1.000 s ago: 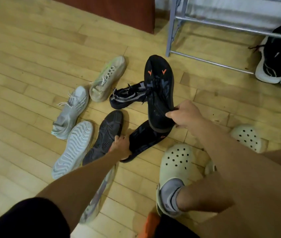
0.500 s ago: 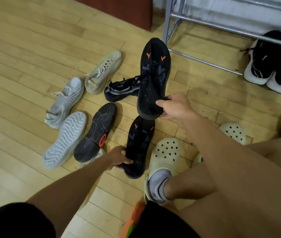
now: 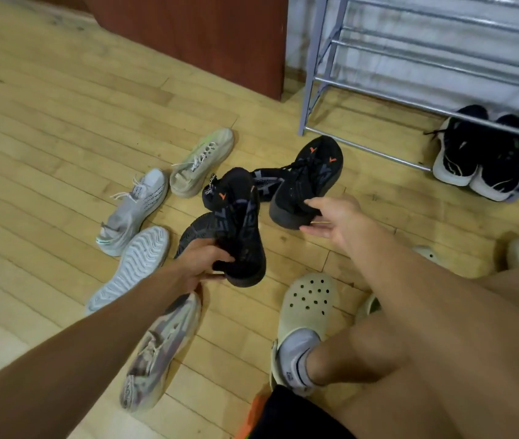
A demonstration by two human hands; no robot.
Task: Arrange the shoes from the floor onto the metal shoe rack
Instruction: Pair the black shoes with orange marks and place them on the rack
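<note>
A person's left hand [image 3: 202, 264] curls around the heel of a black shoe [image 3: 239, 217], held above the wooden floor [image 3: 46, 137]. Just beyond, the right hand [image 3: 334, 220] pinches the heel of a second black shoe [image 3: 307, 182] between thumb and fingers. Pale sneakers [image 3: 138, 210] lie loose nearby. The metal rack [image 3: 410, 77] stands farther back.

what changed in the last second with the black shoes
The left hand took hold of the second black shoe by its heel and lifted it off the floor. The right hand kept its grip on the first black shoe. The pale sneakers stayed put.
</note>
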